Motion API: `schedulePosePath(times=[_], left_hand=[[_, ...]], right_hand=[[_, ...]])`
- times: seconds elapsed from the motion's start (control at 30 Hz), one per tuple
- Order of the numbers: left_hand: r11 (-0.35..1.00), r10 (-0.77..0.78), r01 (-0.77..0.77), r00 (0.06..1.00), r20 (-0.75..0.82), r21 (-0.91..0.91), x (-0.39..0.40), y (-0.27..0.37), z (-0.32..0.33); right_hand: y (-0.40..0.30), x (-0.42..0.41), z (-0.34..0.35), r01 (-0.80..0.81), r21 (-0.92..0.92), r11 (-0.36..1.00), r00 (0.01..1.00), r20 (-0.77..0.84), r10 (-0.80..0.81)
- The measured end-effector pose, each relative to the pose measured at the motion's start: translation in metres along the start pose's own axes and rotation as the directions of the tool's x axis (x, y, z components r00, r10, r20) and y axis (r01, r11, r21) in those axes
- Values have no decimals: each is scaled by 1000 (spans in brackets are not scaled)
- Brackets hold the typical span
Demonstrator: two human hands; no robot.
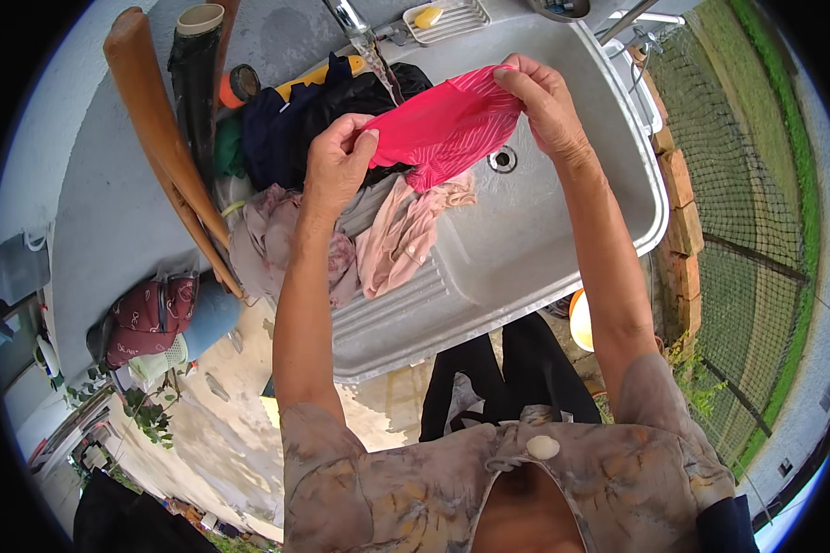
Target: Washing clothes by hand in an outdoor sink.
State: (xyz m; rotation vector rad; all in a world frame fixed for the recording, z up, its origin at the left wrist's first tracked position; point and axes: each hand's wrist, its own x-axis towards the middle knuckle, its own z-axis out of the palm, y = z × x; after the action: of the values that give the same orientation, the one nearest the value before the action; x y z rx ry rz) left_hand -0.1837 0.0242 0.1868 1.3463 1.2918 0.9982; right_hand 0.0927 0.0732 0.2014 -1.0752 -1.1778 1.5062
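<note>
A bright pink cloth garment with pale stripes (pixel 449 117) is stretched between my two hands above the sink. My left hand (pixel 339 155) pinches its left end, and my right hand (pixel 543 104) grips the upper right corner. Just behind it, water runs from a metal faucet (pixel 349 17). Below the pink cloth, a peach garment with buttons (pixel 404 242) lies on the ribbed drainboard (pixel 394 311). A greyish floral garment (pixel 270 221) is heaped beside it, partly hidden by my left forearm. Black and navy clothes (pixel 270 124) are piled behind my left hand.
The grey sink basin (pixel 539 228) has a round drain (pixel 503 160). Yellow soap (pixel 428 16) sits on a ribbed soap dish (pixel 449 24) at the back. Tall brown boots (pixel 145 104) and a black boot (pixel 195 90) lean at left. Bricks (pixel 678 180) and netting (pixel 747 186) border the right.
</note>
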Motion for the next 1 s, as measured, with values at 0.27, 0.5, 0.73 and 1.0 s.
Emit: schedulePosePath(times=[0.27,0.5,0.73,1.0], left_hand=[[728,215,-19,955,-203,685,29,-24,42],[796,-361,325,932,31,-511,44,-15,59],[817,-207,292,953,219,-497,29,16,58],[999,11,-28,939,344,46,23,45,34]], right_hand=[[-58,-30,41,114,304,946,992,20,-126],[-72,-8,-4,192,98,976,955,-249,-163],[-7,-11,-13,104,-916,386,985,40,-171],[4,-7,22,-66,-72,995,882,461,92]])
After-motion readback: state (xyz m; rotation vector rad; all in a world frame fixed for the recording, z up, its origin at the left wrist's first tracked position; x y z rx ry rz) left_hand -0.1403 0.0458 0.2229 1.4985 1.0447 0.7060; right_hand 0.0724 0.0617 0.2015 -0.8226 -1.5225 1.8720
